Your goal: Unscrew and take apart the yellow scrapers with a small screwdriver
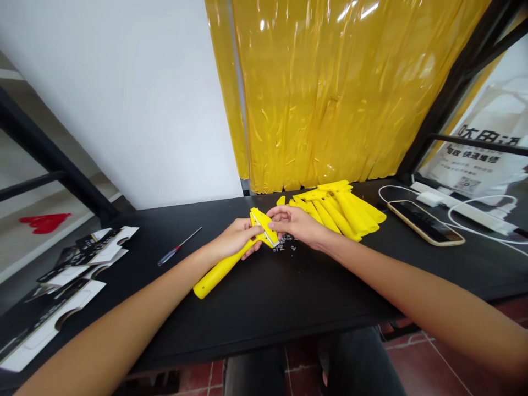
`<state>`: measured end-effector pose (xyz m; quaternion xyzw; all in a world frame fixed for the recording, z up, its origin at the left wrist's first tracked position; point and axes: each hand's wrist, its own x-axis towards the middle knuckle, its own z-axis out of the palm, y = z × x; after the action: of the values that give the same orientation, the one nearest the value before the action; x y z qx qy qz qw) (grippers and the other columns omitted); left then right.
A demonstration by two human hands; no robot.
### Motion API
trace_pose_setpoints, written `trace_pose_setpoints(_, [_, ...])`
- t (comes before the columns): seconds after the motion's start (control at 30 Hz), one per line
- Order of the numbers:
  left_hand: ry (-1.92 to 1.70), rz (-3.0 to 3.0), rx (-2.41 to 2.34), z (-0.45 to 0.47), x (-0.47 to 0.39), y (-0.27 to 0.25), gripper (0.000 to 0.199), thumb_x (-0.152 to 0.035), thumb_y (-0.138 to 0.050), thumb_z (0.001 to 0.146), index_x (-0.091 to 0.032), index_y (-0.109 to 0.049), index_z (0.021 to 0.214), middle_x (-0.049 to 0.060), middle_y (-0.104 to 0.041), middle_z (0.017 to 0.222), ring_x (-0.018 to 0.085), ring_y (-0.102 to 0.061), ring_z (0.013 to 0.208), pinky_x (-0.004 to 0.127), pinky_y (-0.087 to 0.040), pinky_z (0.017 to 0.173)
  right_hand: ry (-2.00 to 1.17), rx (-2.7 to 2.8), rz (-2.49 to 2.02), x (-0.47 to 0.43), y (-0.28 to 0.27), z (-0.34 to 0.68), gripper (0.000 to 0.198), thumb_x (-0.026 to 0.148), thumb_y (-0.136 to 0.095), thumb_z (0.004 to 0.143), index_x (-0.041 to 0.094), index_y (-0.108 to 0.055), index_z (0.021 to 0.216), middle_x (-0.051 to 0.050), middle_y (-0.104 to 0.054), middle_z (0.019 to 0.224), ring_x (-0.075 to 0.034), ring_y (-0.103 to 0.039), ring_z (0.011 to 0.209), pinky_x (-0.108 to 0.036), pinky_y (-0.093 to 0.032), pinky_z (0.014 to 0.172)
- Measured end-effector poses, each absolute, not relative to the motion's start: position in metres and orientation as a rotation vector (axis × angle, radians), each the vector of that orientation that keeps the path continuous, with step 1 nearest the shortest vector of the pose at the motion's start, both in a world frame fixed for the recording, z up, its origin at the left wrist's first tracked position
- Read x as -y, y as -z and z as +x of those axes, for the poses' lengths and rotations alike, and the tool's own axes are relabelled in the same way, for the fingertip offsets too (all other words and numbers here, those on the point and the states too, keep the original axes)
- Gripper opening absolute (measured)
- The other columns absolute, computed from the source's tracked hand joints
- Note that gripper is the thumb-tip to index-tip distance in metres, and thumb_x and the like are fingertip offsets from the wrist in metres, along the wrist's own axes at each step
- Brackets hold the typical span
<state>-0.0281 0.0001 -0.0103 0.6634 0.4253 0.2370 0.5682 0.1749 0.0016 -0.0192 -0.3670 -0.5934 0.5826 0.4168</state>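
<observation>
A yellow scraper (219, 276) with a thick round handle lies slantwise over the black table, its wide head pointing away from me. My left hand (238, 238) is closed around it where handle and head meet. At the head's right side, my right hand (293, 223) has its thumb and fingers pressed on a flat yellow plate (263, 224). A thin pale strip, perhaps a blade, shows along the plate's edge. Some of the right fingertips are hidden. Small metal screws (284, 243) lie scattered just below my right hand.
More yellow scraper parts (340, 212) are piled behind my right hand. A screwdriver (180, 247) lies left, near black-and-white cardboard pieces (78, 297). To the right are a phone (427, 223), a power strip (466, 206) and white cables. A yellow plastic curtain (330, 99) hangs behind.
</observation>
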Motion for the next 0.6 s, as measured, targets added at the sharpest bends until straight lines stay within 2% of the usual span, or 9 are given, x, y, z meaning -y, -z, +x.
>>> trace_pose_setpoints(0.17, [-0.563,1.536,-0.995,-0.0282,-0.0023,0.0121,0.02,-0.03,-0.054,0.09,-0.016,-0.058,0.075,0.001,-0.06,0.056,0.01,-0.05,0.035,0.021,-0.036,0.032,-1.438,1.498,-0.972,-0.0014,0.0214,0.1743,0.023,0.007,-0.07,0.083,0.018,-0.062,0.102,0.005,-0.062,0.07,-0.008,-0.06,0.052,-0.024,-0.052,0.054])
trace_pose_setpoints(0.33, [-0.573,1.507,-1.027,-0.0266,-0.0008,0.0103,0.018,-0.027,-0.055,0.086,-0.016,-0.059,0.073,0.001,-0.06,0.055,0.011,-0.049,0.035,0.021,-0.037,0.032,-1.44,1.523,-1.021,0.0004,0.0189,0.1746,0.015,0.008,-0.071,0.083,0.015,-0.066,0.096,0.002,-0.066,0.069,-0.009,-0.06,0.053,-0.023,-0.053,0.054])
trace_pose_setpoints(0.5, [-0.599,1.478,-1.034,-0.0253,-0.0016,0.0101,0.022,-0.028,-0.053,0.083,-0.017,-0.056,0.064,0.003,-0.059,0.052,0.011,-0.047,0.033,0.022,-0.036,0.03,-1.429,1.543,-0.989,0.0009,0.0198,0.1733,0.017,0.008,-0.071,0.081,0.014,-0.07,0.096,-0.001,-0.07,0.075,-0.009,-0.062,0.059,-0.023,-0.055,0.058])
trace_pose_setpoints(0.6, [-0.621,1.455,-1.003,-0.0252,-0.0025,0.0105,0.028,-0.033,-0.049,0.087,-0.016,-0.059,0.067,0.003,-0.059,0.052,0.013,-0.047,0.033,0.024,-0.036,0.029,-1.416,1.555,-0.98,0.0018,0.0212,0.1726,0.017,0.009,-0.072,0.081,0.015,-0.07,0.097,-0.001,-0.071,0.078,-0.009,-0.062,0.061,-0.023,-0.056,0.058])
